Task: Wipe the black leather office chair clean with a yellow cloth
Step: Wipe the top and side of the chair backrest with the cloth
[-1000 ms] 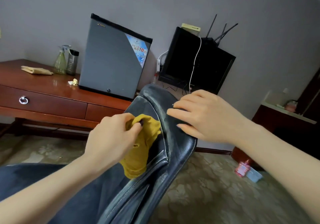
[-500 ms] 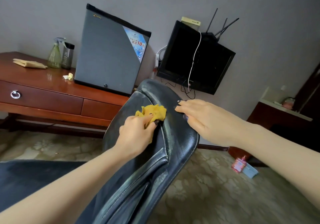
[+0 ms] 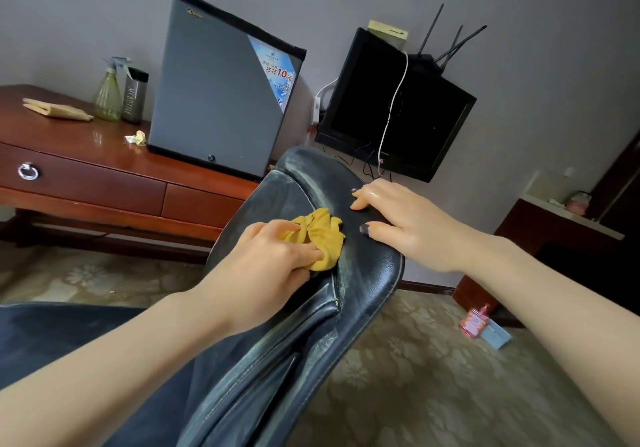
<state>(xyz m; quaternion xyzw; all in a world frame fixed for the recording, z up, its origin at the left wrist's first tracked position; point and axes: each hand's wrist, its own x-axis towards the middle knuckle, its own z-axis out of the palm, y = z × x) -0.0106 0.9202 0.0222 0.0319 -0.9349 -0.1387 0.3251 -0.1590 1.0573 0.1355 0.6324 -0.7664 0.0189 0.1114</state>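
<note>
The chair (image 3: 363, 273) stood in the foreground, the cloth (image 3: 322, 235) on the upper part of its back under the left hand (image 3: 263, 266), the right hand (image 3: 412, 225) resting on its top edge just right of the cloth. Behind it to the left ran the table (image 3: 86, 142), carrying a fridge (image 3: 214, 93) at its right end, a spray bottle (image 3: 109, 93) and a flask (image 3: 134, 95) side by side left of the fridge, and a folded rag (image 3: 55, 109) farther left. A screen (image 3: 391, 107) hung on the wall right of the fridge

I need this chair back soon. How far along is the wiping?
Partly done at best. The black leather chair looks glossy along its outer edge. In hand: the left hand grips the bunched yellow cloth against the backrest's top, while the right hand rests flat there, steadying it. Left: a pale film along the top curve and the seams below.
</note>
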